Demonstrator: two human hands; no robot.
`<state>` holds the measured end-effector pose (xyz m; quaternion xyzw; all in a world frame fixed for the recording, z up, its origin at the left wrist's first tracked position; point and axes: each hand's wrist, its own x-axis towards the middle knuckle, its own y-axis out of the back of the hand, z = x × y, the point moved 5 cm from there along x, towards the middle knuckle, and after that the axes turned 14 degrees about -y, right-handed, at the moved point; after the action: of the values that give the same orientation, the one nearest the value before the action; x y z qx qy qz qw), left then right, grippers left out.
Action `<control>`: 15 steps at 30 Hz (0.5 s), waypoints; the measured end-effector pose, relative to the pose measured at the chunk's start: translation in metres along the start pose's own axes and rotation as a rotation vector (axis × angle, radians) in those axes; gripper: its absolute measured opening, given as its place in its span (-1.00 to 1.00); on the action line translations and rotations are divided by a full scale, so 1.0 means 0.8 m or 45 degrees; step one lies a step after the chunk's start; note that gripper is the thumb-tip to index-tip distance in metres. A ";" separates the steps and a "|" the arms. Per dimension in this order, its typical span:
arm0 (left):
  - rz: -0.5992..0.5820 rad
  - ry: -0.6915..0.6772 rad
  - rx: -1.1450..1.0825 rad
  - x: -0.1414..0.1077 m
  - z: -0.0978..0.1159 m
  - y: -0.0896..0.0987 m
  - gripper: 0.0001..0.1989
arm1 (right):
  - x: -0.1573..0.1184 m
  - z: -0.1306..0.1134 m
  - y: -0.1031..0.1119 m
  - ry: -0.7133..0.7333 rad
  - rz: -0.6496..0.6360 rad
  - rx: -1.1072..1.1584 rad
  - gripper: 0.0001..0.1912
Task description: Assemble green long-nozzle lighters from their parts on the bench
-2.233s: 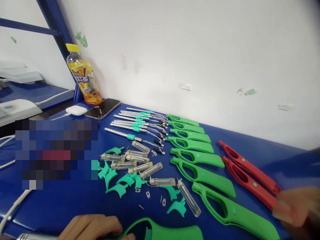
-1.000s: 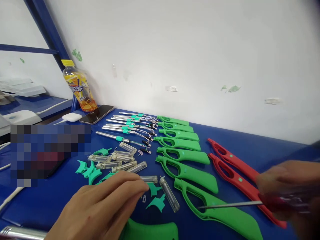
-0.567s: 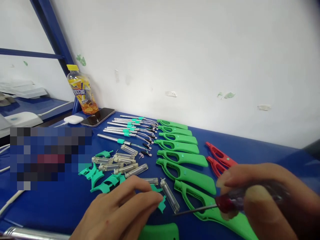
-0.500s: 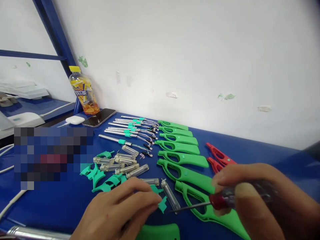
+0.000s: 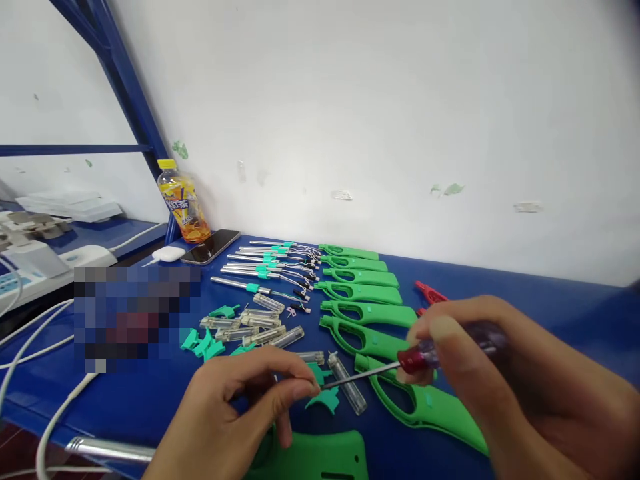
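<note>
In my right hand [image 5: 465, 373] is a screwdriver [image 5: 425, 355] with a dark red, see-through handle, its shaft pointing left. My left hand [image 5: 250, 400] pinches thumb and forefinger together right at the screwdriver's tip; anything small between them is hidden. Below the left hand lies a green lighter shell [image 5: 325, 453], partly covered by it. Near the fingertips are a teal trigger piece [image 5: 325, 400] and a clear fuel tank [image 5: 349, 385]. A metal tube [image 5: 110, 449] sticks out on the left side of my left hand.
Green lighter shells [image 5: 360, 295] form a column at right, with red ones [image 5: 429, 292] beyond. Metal tubes with wires [image 5: 260, 270], clear tanks [image 5: 265, 320] and teal pieces [image 5: 205, 343] lie at centre-left. A phone [image 5: 211, 247], drink bottle [image 5: 185, 203] and white cables [image 5: 45, 427] are left.
The screwdriver has moved up and left, and its tip now meets my left fingertips. My left thumb and forefinger have come into a visible pinch. The camera view has shifted slightly.
</note>
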<state>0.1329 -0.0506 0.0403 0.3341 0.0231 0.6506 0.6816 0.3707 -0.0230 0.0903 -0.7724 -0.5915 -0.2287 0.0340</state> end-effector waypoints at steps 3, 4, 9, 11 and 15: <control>0.015 0.106 -0.147 0.000 0.002 -0.002 -0.74 | 0.000 -0.003 -0.002 0.022 0.009 0.027 -0.61; 0.014 0.158 -0.213 0.000 0.003 -0.003 -0.71 | 0.000 -0.004 -0.003 0.025 0.007 0.031 -0.63; 0.062 0.312 -0.548 0.003 0.007 -0.010 -0.61 | -0.001 -0.003 -0.006 0.019 -0.036 0.071 -0.70; 0.070 0.310 -0.643 0.003 0.007 -0.012 -0.59 | 0.000 -0.002 -0.002 0.033 -0.021 0.087 -0.72; 0.040 0.306 -0.727 0.002 0.004 -0.016 -0.56 | 0.002 -0.003 0.001 0.102 -0.046 0.055 -0.70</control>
<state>0.1461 -0.0497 0.0373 0.0502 -0.0855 0.6762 0.7300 0.3712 -0.0223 0.0933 -0.7511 -0.6082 -0.2470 0.0702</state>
